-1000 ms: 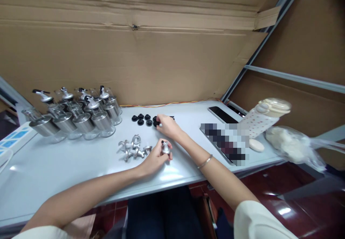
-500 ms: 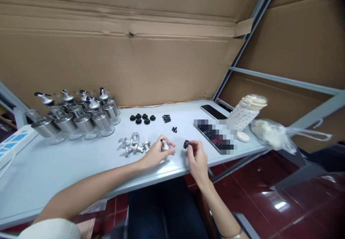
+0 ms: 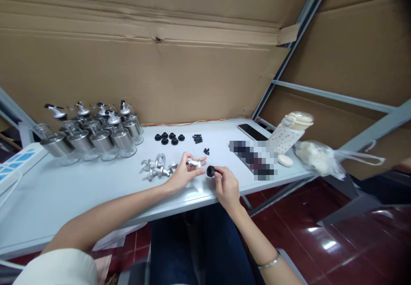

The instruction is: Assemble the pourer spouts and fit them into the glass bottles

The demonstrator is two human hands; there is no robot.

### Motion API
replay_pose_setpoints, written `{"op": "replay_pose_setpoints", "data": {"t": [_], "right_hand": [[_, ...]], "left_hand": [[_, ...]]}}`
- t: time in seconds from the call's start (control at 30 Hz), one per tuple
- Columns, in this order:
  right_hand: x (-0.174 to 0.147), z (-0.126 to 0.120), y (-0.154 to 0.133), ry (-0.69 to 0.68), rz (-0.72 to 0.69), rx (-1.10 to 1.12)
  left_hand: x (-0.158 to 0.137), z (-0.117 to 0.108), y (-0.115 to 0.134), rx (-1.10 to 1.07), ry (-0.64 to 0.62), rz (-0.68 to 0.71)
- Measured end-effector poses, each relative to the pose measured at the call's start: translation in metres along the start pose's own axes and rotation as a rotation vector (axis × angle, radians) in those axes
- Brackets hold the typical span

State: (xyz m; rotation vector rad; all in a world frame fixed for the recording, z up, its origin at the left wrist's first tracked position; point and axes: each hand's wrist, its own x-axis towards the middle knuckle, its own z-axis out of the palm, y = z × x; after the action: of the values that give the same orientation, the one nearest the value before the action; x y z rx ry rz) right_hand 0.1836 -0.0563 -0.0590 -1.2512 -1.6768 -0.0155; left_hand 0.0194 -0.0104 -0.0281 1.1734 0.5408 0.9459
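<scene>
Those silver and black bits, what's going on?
The person's left hand holds a small, shiny silver metal spout, and the right hand holds a round black plastic-looking stopper close to it, not touching. Similar silver spouts lie loose to the left, with six round black stoppers behind. Farther left stand clear glass bottles with silvery metal sleeves.

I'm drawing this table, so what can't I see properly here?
In the head view:
Black piece: held end covered by the right hand.
Nearer phone: screen hidden by blocky squares.
Back bottles: partly hidden behind front bottles.
White-and-blue strip: cut off by the left edge.
Tiny black bits: too small to tell their shape.
</scene>
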Motion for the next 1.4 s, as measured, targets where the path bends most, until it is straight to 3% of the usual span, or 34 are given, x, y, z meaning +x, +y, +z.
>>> {"op": "replay_pose_setpoints", "data": {"t": [0.17, 0.33, 0.67, 0.93, 1.07, 1.13, 1.23, 1.27, 1.33, 1.4], "right_hand": [[-0.003, 0.001, 0.002, -0.001, -0.053, -0.003], [-0.005, 0.003, 0.001, -0.005, -0.018, -0.040], [0.003, -0.002, -0.007, -0.173, 0.019, -0.055], [0.008, -0.001, -0.019, -0.270, 0.270, 0.372], [0.013, 0.001, -0.015, -0.300, 0.296, 0.483], [0.006, 0.000, -0.017, -0.221, 0.284, 0.427], [-0.031, 0.002, -0.029, -0.067, 0.368, 0.036], [-0.048, 0.006, -0.034, -0.221, 0.396, -0.139], [-0.083, 0.018, -0.042, -0.445, 0.391, -0.185], [-0.112, 0.037, -0.044, -0.808, 0.369, -0.271]], "left_hand": [[-0.002, 0.000, 0.000, 0.087, -0.001, 0.004], [-0.005, -0.002, 0.001, 0.150, -0.071, -0.005], [-0.002, -0.001, 0.003, 0.453, -0.067, 0.064], [-0.001, -0.003, -0.001, 0.371, -0.014, 0.049], [-0.001, -0.002, 0.001, 0.362, 0.026, 0.031], [-0.001, -0.002, 0.000, 0.365, 0.050, 0.016], [0.001, -0.003, -0.002, 0.276, 0.108, 0.037], [0.001, -0.004, -0.003, 0.240, 0.126, 0.039], [0.002, -0.004, -0.004, 0.200, 0.136, 0.015], [0.002, -0.003, -0.003, 0.206, 0.111, -0.023]]}}
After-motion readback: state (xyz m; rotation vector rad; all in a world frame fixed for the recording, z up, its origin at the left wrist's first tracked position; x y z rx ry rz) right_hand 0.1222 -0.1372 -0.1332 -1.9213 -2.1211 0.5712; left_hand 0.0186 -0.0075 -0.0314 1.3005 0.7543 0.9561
